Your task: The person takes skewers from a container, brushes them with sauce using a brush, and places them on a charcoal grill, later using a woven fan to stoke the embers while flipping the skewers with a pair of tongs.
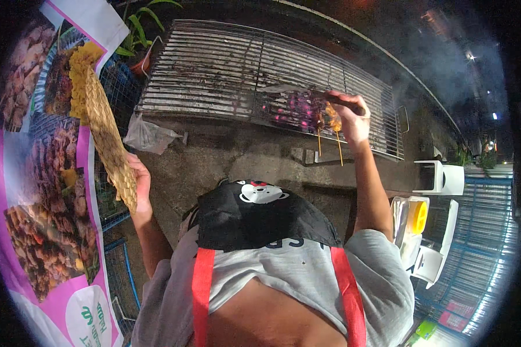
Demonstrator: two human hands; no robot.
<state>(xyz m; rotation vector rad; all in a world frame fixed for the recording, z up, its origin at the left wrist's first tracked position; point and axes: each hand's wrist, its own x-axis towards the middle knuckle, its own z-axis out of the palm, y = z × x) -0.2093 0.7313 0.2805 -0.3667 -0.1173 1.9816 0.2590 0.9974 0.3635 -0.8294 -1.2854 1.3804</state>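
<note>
At the left, my left hand (140, 184) grips a woven straw hand fan (108, 139), held upright beside the printed banner. My right hand (351, 117) is over the right part of a long charcoal grill (204, 73), closed on the dark handle of a metal utensil (286, 88), perhaps a knife or spatula, whose blade points left. Two skewers of food (333, 118) lie at the grill's front edge just left of my right hand, their bare sticks towards me. Coals (301, 108) glow pink beneath the grate near them.
A plastic bag (150, 135) hangs at the grill's front left corner, with a potted plant (140, 32) behind. A banner with food pictures (47, 195) covers the left side. Containers, one with a yellow lid (419, 217), and white plastic chairs (451, 180) are at the right. Smoke drifts at upper right.
</note>
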